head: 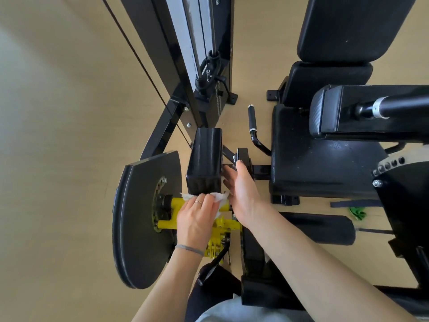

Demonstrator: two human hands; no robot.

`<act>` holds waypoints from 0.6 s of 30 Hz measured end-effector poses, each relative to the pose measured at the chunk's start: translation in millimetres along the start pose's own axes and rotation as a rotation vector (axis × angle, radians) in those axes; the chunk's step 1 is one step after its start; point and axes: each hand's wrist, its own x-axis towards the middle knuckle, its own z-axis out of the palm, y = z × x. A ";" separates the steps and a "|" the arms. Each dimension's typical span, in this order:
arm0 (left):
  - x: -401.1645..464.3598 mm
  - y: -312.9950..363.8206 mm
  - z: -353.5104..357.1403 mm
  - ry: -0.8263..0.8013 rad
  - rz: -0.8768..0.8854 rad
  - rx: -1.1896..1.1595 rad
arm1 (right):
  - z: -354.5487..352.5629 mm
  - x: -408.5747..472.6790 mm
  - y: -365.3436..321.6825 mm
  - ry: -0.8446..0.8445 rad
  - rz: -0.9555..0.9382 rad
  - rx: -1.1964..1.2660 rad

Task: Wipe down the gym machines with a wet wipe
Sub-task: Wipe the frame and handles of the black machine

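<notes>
Nearest the camera, a dark trouser leg (209,296) and the hem of a pale shirt (232,310) sit at the bottom edge, with both bare forearms reaching forward over them. Just past these, a large black disc-shaped guard (139,219) stands on edge to the left, and a yellow adjuster mechanism (220,231) juts from its hub. A black roller pad (325,228) lies to the right, with a scrap of something green (357,213) on the floor beyond its end.

The left hand (197,219) lies flat over the yellow mechanism, its grip closed down on a white wet wipe (219,197) that is pressed against the near bottom edge of a black rectangular pad (204,163). A ring shows on one finger and a thin band on the wrist. The right hand (241,189) is held open with fingers straight, its palm against the right side of that same pad, holding nothing.

Farther on, a black seat (320,163) and backrest (352,26) fill the right side, with a side handle (253,126) beside the seat and another padded arm (362,112) crossing above. At the far left centre rises the black frame (199,43) with its cable. The floor (58,112) is pale wood-look flooring.
</notes>
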 end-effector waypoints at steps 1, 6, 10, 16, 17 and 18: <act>8.0 3.6 -2.7 0.008 -0.001 -0.001 | -2.2 -1.3 0.7 0.004 0.024 -0.005; 43.5 21.2 -15.8 0.088 -0.031 0.018 | -8.3 -13.8 0.1 0.011 0.077 -0.089; 37.6 26.9 -11.9 0.092 -0.071 0.028 | -21.5 -23.5 -7.4 -0.008 0.083 -0.122; -8.9 31.5 -0.1 -0.225 -0.197 0.055 | -59.0 -40.8 -22.8 -0.077 0.087 -0.119; -5.0 35.2 -3.8 -0.238 -0.238 0.057 | -65.1 -43.4 -25.8 -0.073 0.076 -0.129; 5.1 41.7 -9.3 -0.221 -0.256 0.052 | -70.4 -46.7 -30.0 -0.057 0.058 -0.147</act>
